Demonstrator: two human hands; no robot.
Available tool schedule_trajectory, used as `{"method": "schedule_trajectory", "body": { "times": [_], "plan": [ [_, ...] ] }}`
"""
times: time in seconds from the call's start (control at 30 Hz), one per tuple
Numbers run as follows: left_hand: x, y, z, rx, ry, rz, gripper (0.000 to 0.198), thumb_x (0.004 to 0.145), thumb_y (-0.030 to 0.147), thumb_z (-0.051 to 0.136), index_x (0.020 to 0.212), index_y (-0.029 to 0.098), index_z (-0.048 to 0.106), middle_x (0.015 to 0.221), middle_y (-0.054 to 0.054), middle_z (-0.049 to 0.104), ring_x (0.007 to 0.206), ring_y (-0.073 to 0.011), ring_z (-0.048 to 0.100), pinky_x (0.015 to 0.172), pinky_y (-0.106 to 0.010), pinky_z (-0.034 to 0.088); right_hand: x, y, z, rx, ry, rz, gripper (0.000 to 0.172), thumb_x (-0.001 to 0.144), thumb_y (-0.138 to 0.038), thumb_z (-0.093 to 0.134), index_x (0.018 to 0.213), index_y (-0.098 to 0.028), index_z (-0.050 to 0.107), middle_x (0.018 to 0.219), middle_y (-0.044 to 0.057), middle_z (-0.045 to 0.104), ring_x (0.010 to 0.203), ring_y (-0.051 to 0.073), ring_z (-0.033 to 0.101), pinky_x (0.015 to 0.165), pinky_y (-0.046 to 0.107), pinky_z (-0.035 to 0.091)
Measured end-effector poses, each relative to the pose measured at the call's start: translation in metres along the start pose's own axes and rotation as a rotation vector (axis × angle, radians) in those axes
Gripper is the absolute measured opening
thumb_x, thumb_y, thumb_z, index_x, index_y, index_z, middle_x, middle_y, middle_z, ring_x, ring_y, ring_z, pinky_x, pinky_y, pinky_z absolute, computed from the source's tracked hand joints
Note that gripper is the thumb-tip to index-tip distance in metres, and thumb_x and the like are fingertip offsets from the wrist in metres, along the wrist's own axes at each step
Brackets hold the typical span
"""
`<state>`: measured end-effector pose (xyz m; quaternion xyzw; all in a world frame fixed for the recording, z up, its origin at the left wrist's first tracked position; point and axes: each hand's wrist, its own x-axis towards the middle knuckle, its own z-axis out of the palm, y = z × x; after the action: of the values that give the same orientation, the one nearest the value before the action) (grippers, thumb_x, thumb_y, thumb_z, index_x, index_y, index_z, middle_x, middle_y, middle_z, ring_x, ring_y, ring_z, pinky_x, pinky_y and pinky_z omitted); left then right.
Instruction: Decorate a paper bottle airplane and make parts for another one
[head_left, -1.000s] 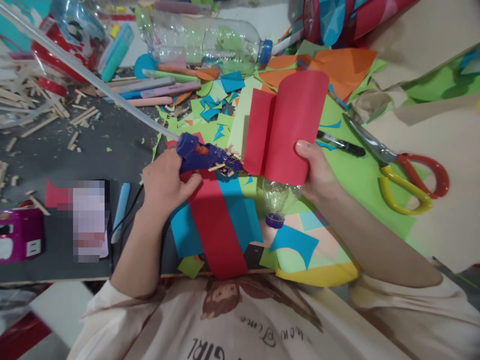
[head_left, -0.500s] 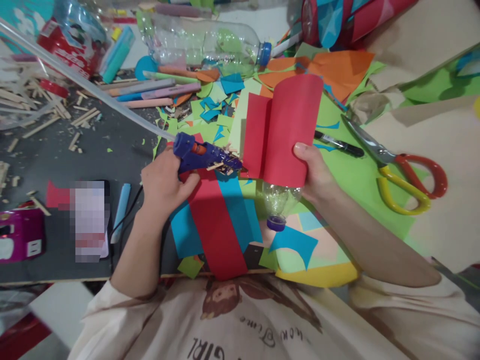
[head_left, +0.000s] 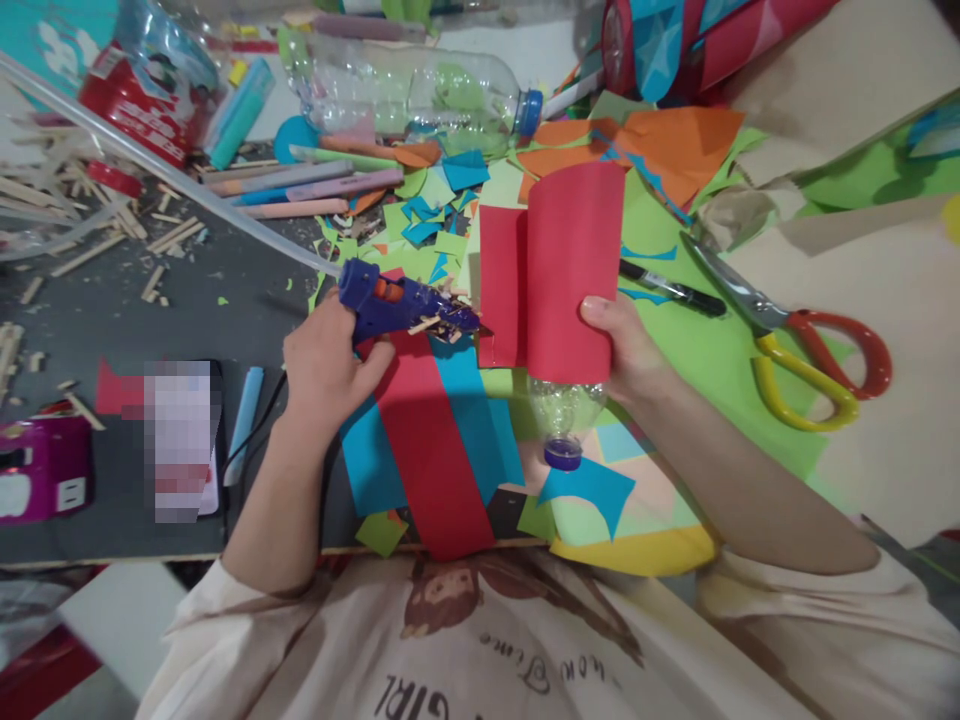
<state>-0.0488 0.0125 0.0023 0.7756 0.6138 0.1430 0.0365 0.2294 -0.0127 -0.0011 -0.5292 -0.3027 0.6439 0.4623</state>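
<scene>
My left hand (head_left: 326,360) grips a blue glue gun (head_left: 397,303) with a long clear glue stick (head_left: 165,170) sticking out behind it. The nozzle touches the loose left edge of a red paper sheet (head_left: 559,270). That sheet is wrapped round a clear plastic bottle (head_left: 564,410) with a blue cap, neck pointing toward me. My right hand (head_left: 626,345) is closed round the wrapped bottle, thumb on the red paper.
Red and blue paper strips (head_left: 435,440) lie under my hands. Scissors with red and yellow handles (head_left: 802,345) and a black marker (head_left: 671,290) lie to the right. Another clear bottle (head_left: 420,90), pens, paper scraps and wooden sticks (head_left: 90,230) lie behind. A pink box (head_left: 41,470) sits at the left.
The wrapped bottle has shifted left and toward me, its cap lower. The glue gun has moved slightly left and up, its nozzle staying at the paper's edge.
</scene>
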Motion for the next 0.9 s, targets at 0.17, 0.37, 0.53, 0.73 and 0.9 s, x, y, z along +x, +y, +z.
{"method": "schedule_trajectory", "body": {
  "times": [0.17,0.37,0.53,0.73,0.9],
  "plan": [
    [0.0004,0.0014,-0.0007,0.000,0.021,-0.019,0.027,0.077,0.034,0.052,0.100,0.023,0.058,0.095,-0.009,0.066,0.098,-0.0322,0.068,0.077,-0.041,0.054,-0.0001,-0.0015,-0.0016,-0.026,-0.030,0.012,0.045,0.051,-0.063,0.083,0.082,-0.033,0.071,0.095,0.005,0.078,0.095,0.034,0.073,0.079,0.049,0.064],
    [0.0015,0.0002,-0.0007,-0.062,0.041,-0.042,0.025,0.080,0.034,0.049,0.102,0.022,0.055,0.099,-0.010,0.064,0.102,-0.0303,0.067,0.084,-0.044,0.053,-0.0008,-0.0029,-0.0034,-0.016,-0.074,0.025,0.044,0.053,-0.060,0.084,0.085,-0.033,0.072,0.097,0.003,0.079,0.098,0.032,0.073,0.080,0.047,0.064],
    [0.0018,0.0043,-0.0048,-0.056,0.064,-0.068,0.026,0.082,0.035,0.046,0.104,0.023,0.054,0.097,-0.009,0.066,0.094,-0.0284,0.068,0.079,-0.045,0.054,-0.0025,-0.0048,-0.0014,0.012,-0.072,0.048,0.047,0.052,-0.053,0.085,0.091,-0.030,0.072,0.091,0.002,0.078,0.092,0.029,0.074,0.075,0.041,0.063],
    [0.0018,0.0061,-0.0066,-0.073,0.059,-0.098,0.028,0.085,0.036,0.043,0.109,0.025,0.054,0.105,-0.007,0.066,0.102,-0.0251,0.067,0.082,-0.042,0.053,-0.0027,-0.0079,-0.0008,0.020,-0.108,0.050,0.059,0.048,-0.053,0.088,0.098,-0.030,0.070,0.095,0.002,0.078,0.098,0.031,0.073,0.074,0.040,0.064],
    [0.0019,0.0034,-0.0031,-0.085,0.151,-0.098,0.036,0.083,0.034,0.046,0.116,0.022,0.053,0.098,-0.007,0.066,0.093,-0.0257,0.067,0.081,-0.042,0.053,-0.0013,-0.0051,-0.0046,-0.021,-0.128,0.042,0.056,0.049,-0.058,0.087,0.095,-0.030,0.071,0.091,0.003,0.078,0.094,0.031,0.074,0.069,0.041,0.065]
  ]
}}
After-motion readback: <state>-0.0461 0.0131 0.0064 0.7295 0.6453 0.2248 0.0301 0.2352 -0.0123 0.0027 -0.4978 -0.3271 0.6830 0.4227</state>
